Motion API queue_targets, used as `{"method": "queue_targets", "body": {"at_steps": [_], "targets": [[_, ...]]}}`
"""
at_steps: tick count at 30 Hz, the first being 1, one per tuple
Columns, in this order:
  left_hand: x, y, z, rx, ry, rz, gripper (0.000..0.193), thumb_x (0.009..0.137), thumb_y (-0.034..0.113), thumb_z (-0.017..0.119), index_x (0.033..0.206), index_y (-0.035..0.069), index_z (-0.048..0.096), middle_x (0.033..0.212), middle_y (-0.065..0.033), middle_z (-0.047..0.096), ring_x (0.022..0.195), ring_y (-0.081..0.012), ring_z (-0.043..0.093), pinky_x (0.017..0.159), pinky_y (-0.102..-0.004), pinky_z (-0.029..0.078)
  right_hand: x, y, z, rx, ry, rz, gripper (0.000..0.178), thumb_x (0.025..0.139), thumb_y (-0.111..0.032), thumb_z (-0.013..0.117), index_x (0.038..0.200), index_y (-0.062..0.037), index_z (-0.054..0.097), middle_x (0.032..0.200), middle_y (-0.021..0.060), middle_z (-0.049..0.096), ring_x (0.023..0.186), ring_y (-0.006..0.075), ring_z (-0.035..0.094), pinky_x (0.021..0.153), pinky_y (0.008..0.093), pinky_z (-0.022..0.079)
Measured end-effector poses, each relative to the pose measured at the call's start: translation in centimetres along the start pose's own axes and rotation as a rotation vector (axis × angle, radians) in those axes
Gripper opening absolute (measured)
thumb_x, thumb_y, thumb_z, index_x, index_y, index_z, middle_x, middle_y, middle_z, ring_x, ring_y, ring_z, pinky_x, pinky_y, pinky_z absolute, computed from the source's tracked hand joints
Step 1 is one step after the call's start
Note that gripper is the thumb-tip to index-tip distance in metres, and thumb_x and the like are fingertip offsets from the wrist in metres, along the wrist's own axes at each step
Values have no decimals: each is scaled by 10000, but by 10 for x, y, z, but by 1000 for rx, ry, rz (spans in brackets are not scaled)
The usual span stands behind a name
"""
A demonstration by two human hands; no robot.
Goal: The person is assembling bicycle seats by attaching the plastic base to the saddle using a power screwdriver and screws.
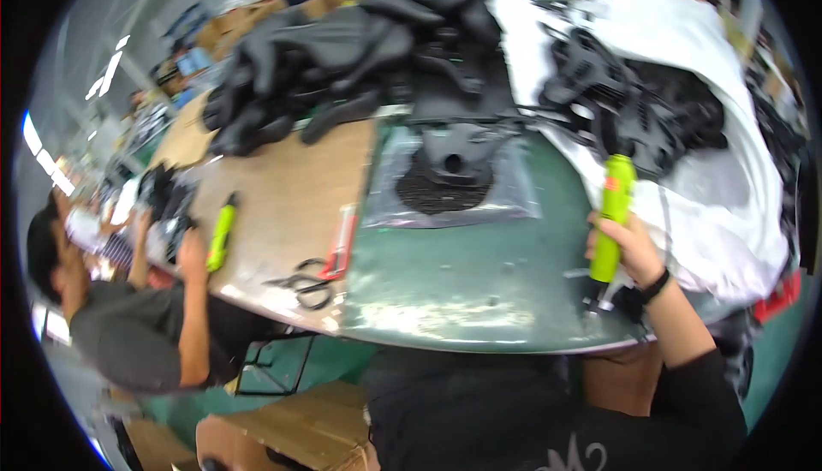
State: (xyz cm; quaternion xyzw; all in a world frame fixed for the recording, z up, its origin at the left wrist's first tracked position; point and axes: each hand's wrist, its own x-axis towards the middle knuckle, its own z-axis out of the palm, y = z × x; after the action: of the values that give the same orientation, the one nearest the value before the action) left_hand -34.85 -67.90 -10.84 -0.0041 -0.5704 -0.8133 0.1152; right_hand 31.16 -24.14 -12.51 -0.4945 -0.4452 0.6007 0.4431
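Note:
My right hand [632,251], with a black band at its wrist, is closed around a yellow-green electric screwdriver [611,214]. The tool stands nearly upright over the right part of the table, its black nose down near the front edge. Small objects by the nose are too blurred to name. My left hand is out of sight. In the middle of the table a dark grey moulded plastic part [454,156] with a round hole lies on a clear plastic bag [381,201], apart from my hand.
Black moulded parts [334,51] are heaped at the back. A white sack [728,214] with black parts [599,86] fills the right. Scissors [310,287], a red-handled tool [342,244] and another yellow-green tool [222,233] lie left, beside a co-worker [145,325]. Cardboard boxes [291,424] stand below.

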Motion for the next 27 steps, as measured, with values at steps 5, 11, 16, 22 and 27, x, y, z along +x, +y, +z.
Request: {"method": "queue_targets", "body": {"at_steps": [5, 11, 16, 22, 27], "targets": [[-58, -2, 70, -116, -266, -392, 509, 944, 340, 537, 1325, 11, 460, 1221, -144, 538, 1130, -269, 481, 901, -368, 440, 10, 26, -17, -288, 32, -67, 459, 821, -352, 695, 1054, 16, 549, 805, 123, 640, 706, 205, 649, 646, 329, 522], [-231, -14, 258, 137, -1180, -423, 433, 944, 180, 544, 1345, 32, 473, 1109, -67, 578, 906, -162, 552, 814, -309, 451, 19, 44, -27, -657, 2, -211, 591, 756, -484, 716, 1040, 23, 611, 891, 189, 676, 841, 294, 662, 769, 356, 503], [-336, -51, 299, 412, -1958, -64, 355, 912, 93, 580, 1254, 4, 549, 1118, -86, 600, 881, -153, 581, 814, -285, 474, 24, 30, -18, -842, 59, -190, 635, 764, -472, 688, 1079, 69, 583, 968, 268, 649, 919, 374, 637, 827, 404, 483], [-395, -94, 310, 429, -2336, 399, 451, 734, 114, 722, 1162, 42, 600, 1119, -127, 581, 1020, -266, 545, 882, -363, 449, -15, 26, -28, -684, 188, -249, 433, 764, -187, 643, 1131, 41, 614, 885, 206, 688, 781, 290, 681, 714, 334, 528], [-408, -106, 314, 345, -2391, 648, 456, 729, 78, 701, 1176, 70, 611, 1138, -126, 559, 1083, -293, 497, 955, -369, 400, -89, -7, -25, -488, 262, -315, 311, 813, -102, 608, 1072, 68, 625, 799, 156, 700, 707, 184, 687, 689, 279, 540]]}}
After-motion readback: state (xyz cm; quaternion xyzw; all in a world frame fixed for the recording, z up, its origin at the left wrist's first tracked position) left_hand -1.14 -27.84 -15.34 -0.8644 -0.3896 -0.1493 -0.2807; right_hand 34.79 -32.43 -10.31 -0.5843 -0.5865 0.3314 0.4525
